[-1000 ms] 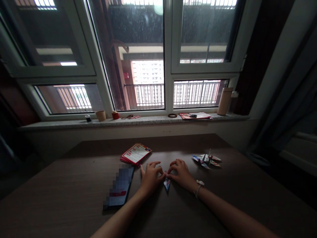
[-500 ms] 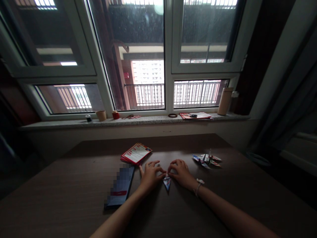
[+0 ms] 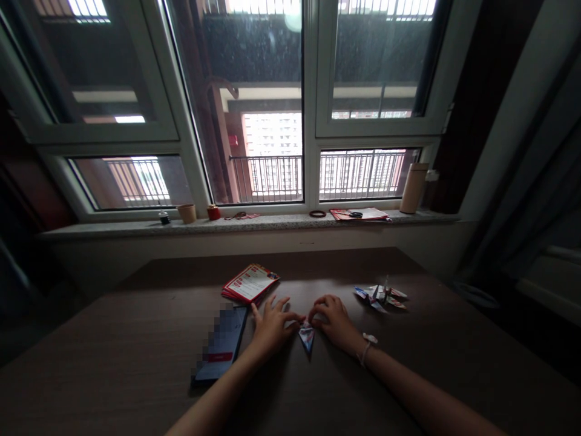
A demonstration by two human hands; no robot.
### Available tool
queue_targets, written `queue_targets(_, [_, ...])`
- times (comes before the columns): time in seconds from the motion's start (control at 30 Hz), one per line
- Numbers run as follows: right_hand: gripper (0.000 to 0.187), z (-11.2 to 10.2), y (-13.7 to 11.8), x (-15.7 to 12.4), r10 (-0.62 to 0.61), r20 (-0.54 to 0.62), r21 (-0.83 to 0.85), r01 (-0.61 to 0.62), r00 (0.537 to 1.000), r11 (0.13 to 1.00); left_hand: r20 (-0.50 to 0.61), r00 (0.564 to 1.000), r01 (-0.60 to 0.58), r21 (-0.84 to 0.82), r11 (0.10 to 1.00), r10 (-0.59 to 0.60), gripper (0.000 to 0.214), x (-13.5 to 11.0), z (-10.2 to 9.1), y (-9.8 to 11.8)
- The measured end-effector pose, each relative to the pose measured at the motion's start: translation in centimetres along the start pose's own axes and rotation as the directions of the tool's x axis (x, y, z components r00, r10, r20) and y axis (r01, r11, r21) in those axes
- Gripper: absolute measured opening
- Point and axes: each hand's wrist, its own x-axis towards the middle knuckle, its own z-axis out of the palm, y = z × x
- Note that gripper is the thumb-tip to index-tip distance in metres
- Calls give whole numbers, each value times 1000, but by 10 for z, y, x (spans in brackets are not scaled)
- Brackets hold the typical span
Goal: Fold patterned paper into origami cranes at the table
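A small folded paper piece (image 3: 307, 336), printed in blue, white and red, lies pointed toward me on the dark wooden table (image 3: 136, 363). My left hand (image 3: 271, 326) rests just left of it, fingers partly spread, fingertips pressing its top edge. On the other side my right hand (image 3: 333, 319), fingers curled, pinches the paper's top right corner; a bracelet sits on that wrist. Both hands meet over the paper's upper end.
A stack of red-and-white leaflets (image 3: 249, 283) lies beyond my left hand, a dark flat phone-like object (image 3: 221, 343) to its left. Finished folded paper cranes (image 3: 380, 295) sit to the right. The windowsill (image 3: 113, 227) holds cups, a tall tumbler (image 3: 413, 188) and papers.
My left hand's fingers have spread out a little and shifted slightly left. The paper piece shows more fully between the hands. The view has tipped down a touch.
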Motion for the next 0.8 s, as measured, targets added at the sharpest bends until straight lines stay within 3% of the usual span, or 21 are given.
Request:
queue_targets(0.2, [11,1,2,2,-77,-86,-119,66,993,991,-139,990,-31,5,1000,31,12,4,8,3])
queue_targets(0.8, [18,-7,2,-5,-75,21,-151,77,997,986,-88,996,-27,17,999,29,15,-1,10,-2])
